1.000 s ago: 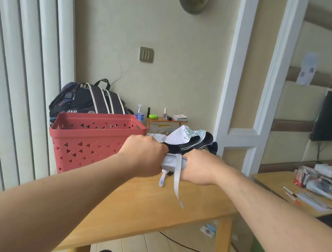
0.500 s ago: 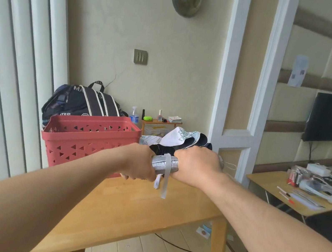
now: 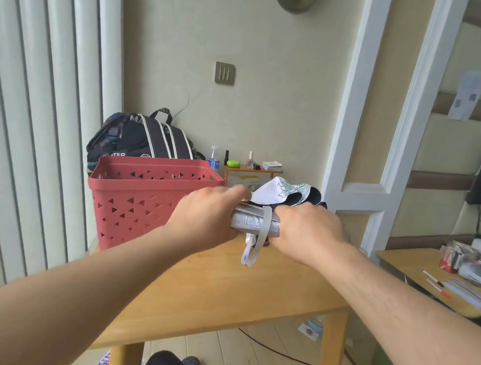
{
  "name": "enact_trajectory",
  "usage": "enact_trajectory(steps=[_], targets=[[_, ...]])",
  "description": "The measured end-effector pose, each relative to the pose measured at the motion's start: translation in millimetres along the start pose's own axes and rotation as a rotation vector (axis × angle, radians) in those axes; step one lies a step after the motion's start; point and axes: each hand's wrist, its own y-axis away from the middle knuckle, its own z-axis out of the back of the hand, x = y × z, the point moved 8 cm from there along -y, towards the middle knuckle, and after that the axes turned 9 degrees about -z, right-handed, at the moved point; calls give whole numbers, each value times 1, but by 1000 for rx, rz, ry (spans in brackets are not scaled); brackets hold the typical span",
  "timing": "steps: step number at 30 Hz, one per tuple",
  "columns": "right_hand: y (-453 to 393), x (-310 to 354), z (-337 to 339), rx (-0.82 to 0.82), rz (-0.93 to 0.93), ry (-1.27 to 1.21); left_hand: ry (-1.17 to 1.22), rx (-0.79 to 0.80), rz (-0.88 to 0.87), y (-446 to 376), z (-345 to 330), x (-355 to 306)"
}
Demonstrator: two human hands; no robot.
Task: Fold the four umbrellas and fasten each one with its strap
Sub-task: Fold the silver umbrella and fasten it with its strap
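Observation:
I hold a folded silver umbrella (image 3: pixel 250 222) level above the wooden table (image 3: pixel 214 292). My right hand (image 3: pixel 307 233) grips its right end. My left hand (image 3: pixel 206 216) is at its left end, fingers blurred and reaching over the top; the grip there is unclear. A white strap (image 3: pixel 256 242) crosses the silver roll and hangs below it in a loop. Behind my hands lies a white and black umbrella (image 3: pixel 284 191) with a pale floral print, its lower part hidden.
A red perforated basket (image 3: pixel 147 198) stands on the table's left side, a dark backpack (image 3: pixel 141 138) behind it. A small shelf with bottles (image 3: pixel 248 166) is by the wall. A second table (image 3: pixel 451 281) with clutter stands at right. Vertical blinds (image 3: pixel 21 113) at left.
The silver roll between my hands has become more exposed as my hands drew slightly apart. The strap hangs shorter now. My left fingers have lifted over the roll.

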Motion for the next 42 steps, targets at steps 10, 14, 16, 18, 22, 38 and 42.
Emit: enact_trajectory(steps=[10,14,16,18,22,38,42], targets=[[-11,5,29,-169,-28,102,1448,27,821,66,-86,-18],[-12,8,45,-188,2,114,1563,126,531,48,-76,-40],[-14,7,52,-204,-6,115,1536,52,551,48,-78,-36],[-14,4,56,-213,-23,108,1521,-21,576,50,-77,-34],[-15,-1,56,-185,-75,34,1601,-24,603,52,-74,-42],[59,49,-39,1470,42,-1458,1745,-1,388,37,-35,-25],[47,39,-47,1211,-99,-1430,1492,-113,470,31,-26,-14]])
